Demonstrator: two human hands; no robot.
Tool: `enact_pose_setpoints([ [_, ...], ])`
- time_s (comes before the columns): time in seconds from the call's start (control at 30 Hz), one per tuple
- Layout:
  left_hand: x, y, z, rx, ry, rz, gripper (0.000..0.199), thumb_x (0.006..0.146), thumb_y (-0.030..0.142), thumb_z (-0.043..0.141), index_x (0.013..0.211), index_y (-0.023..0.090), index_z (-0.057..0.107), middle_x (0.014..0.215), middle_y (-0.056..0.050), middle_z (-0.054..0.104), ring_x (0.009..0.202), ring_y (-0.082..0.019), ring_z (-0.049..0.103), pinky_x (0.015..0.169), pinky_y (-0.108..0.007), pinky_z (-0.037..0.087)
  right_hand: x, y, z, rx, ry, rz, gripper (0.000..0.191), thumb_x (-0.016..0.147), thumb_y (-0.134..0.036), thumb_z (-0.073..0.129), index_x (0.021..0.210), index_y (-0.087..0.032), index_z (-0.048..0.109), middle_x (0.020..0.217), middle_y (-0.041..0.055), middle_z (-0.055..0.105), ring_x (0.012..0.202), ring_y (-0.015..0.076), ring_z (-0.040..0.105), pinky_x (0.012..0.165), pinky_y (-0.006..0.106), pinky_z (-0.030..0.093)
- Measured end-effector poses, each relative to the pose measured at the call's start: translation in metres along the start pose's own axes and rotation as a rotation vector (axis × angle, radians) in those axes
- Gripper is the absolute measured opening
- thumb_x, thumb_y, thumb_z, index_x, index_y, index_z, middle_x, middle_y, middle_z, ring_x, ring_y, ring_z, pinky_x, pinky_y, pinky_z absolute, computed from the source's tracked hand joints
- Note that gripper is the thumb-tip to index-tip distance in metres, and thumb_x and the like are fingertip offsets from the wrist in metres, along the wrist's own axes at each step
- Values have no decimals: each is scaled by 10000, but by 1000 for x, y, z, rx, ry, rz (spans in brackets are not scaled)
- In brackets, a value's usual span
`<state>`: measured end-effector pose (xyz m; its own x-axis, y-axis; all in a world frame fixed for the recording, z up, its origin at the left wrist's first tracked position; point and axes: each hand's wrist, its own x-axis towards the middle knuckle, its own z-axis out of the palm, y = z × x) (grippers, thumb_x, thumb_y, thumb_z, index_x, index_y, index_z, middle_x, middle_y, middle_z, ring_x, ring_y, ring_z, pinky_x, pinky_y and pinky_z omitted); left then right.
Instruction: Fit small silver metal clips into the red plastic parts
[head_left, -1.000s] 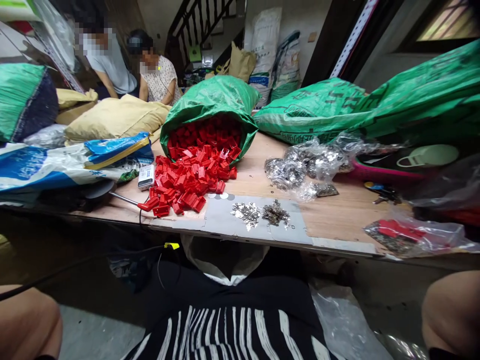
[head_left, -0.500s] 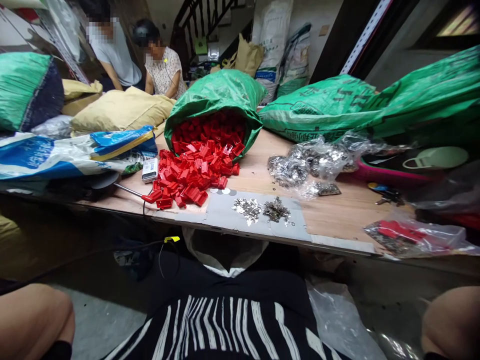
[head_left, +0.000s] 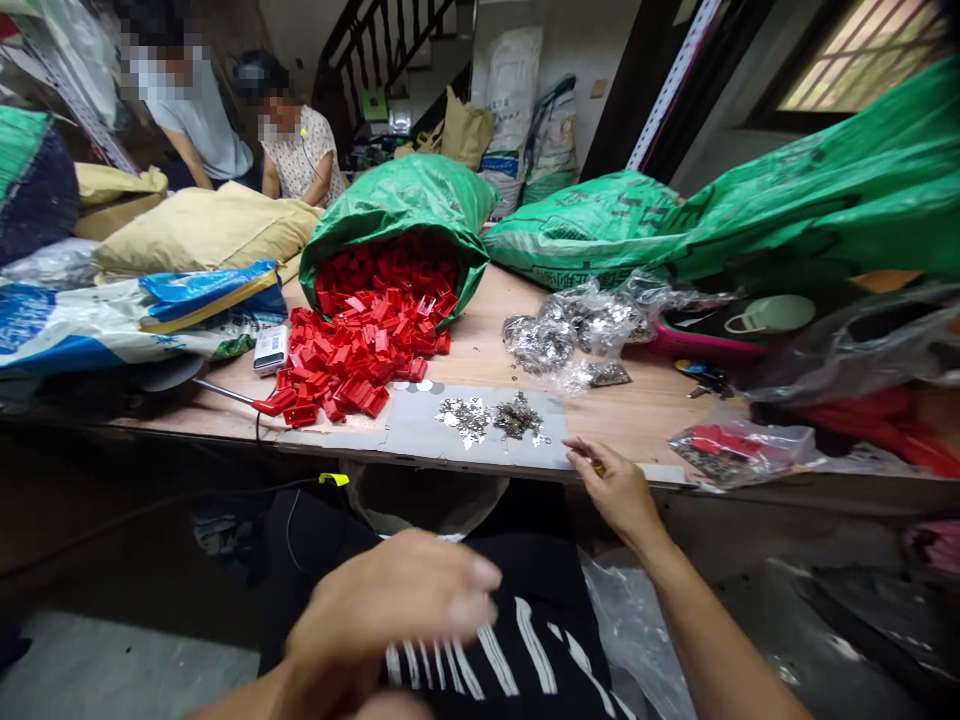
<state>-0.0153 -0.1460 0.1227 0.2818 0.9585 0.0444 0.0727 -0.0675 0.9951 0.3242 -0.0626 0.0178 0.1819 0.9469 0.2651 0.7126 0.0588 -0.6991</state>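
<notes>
My right hand (head_left: 616,487) is at the table's front edge, just right of the grey mat (head_left: 420,430). Its fingers are pinched together around something small and brownish that I cannot make out. My left hand (head_left: 394,600) hangs blurred over my lap, its fingers smeared by motion. On the mat lie a pile of flat silvery pieces (head_left: 466,418) and a darker pile of small metal pieces (head_left: 517,416). Many red plastic parts (head_left: 352,350) spill from an open green sack (head_left: 409,190) onto the table, left of the mat.
Clear bags of metal pieces (head_left: 551,335) lie behind the mat. Another bag with something red (head_left: 735,442) sits at the right front edge. A white device (head_left: 271,350) is left of the red parts. Green and tan sacks line the back; two people are behind them.
Both my hands have come into view, the right at the table edge and the left over my lap. The camera has turned to the right, so the table's things appear further left.
</notes>
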Motion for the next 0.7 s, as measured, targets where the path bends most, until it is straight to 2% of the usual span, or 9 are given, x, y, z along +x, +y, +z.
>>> enact_pose_setpoints([
  [0.07,33,-15,19,-45,-165,2,434,724,440,698,1116,262,646,1051,-83,681,1014,-302,609,909,-441,492,4,3,12,-109,-1,-47,265,864,-346,494,1008,-187,651,1020,93,702,894,232,656,800,354,494],
  [0.1,46,-27,29,-73,-176,-40,445,774,422,647,1183,253,600,1068,-82,673,1006,-274,615,900,-417,497,8,3,17,-158,5,-64,249,867,-328,489,1006,-194,646,1027,88,699,891,230,655,787,348,490],
  [0.2,72,-75,52,-137,18,-129,461,805,350,610,1238,217,523,1037,-86,647,1000,-223,612,883,-361,498,19,0,25,-263,21,-76,216,867,-323,497,984,-206,635,996,69,700,842,219,659,708,314,479],
  [0.3,82,-115,55,-85,185,-125,475,829,285,581,1281,206,459,1088,-100,601,982,-197,614,872,-359,500,25,2,32,-344,37,-79,191,866,-350,509,938,-220,630,930,42,701,786,205,656,627,280,448],
  [0.37,88,-128,47,48,293,-21,509,829,253,581,1310,217,420,1162,-110,563,1006,-198,594,865,-362,499,25,6,35,-394,65,-99,191,873,-369,501,900,-229,628,902,29,695,759,197,650,588,266,423],
  [0.47,102,-135,24,343,465,132,545,824,243,585,1332,221,389,1218,-125,517,1009,-212,567,827,-372,508,23,14,40,-446,121,-161,221,889,-394,476,892,-235,629,895,21,687,743,186,643,557,254,397],
  [0.57,121,-139,-4,674,603,244,555,829,216,566,1345,196,362,1260,-150,473,1118,-256,502,912,-435,465,22,18,43,-488,193,-209,268,907,-425,446,919,-228,628,887,24,683,715,180,637,530,251,380],
  [0.63,134,-142,-22,896,672,265,543,818,200,573,1324,149,384,1255,-172,457,1198,-291,435,986,-475,404,22,20,44,-499,237,-256,308,924,-436,416,928,-211,627,890,37,682,717,179,636,540,253,387],
  [0.7,148,-147,-36,948,694,255,507,804,171,577,1286,117,430,1219,-180,461,1189,-304,432,1000,-487,383,21,21,45,-494,259,-311,340,938,-440,391,926,-192,623,902,53,683,759,185,643,583,252,408],
])
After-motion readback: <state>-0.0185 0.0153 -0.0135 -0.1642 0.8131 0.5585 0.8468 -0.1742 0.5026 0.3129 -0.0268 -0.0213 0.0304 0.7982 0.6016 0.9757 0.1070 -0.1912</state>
